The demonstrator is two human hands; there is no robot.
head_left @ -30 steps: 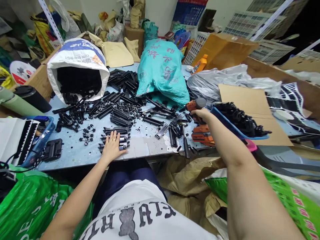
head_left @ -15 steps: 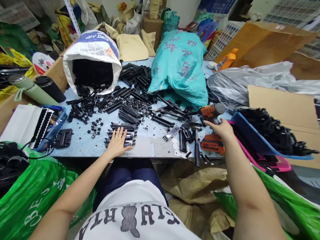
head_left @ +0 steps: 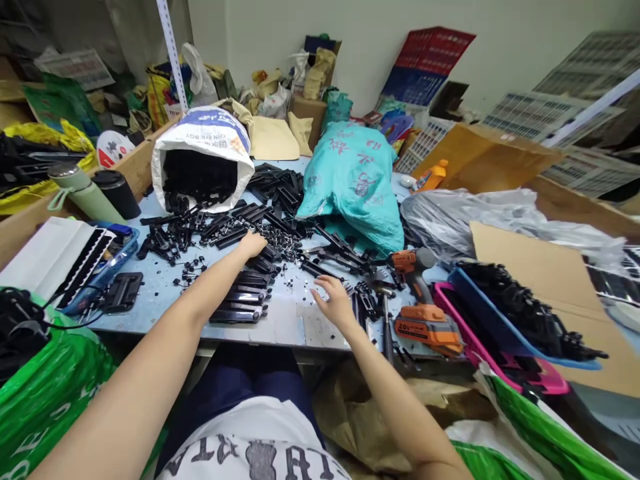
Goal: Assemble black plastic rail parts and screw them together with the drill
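My left hand reaches to the far side of the row of black plastic bars, at the edge of the heap of small screws. Its fingers are bent together and point down; whatever they hold is hidden. Below it, several black bars lie side by side near the front edge. My right hand hovers above the table to the right of these bars, fingers apart and holding nothing. Beyond it, an orange and black cordless drill rests next to a hammer.
A white sack of black parts and a teal sack stand at the back. To the right, a blue basket of black parts overlaps a pink tray. A green bottle and a black tumbler stand left.
My left hand has left the row of bars and moved forward to the screws. My right hand has come away from the drill toward the middle. The view has tilted up.
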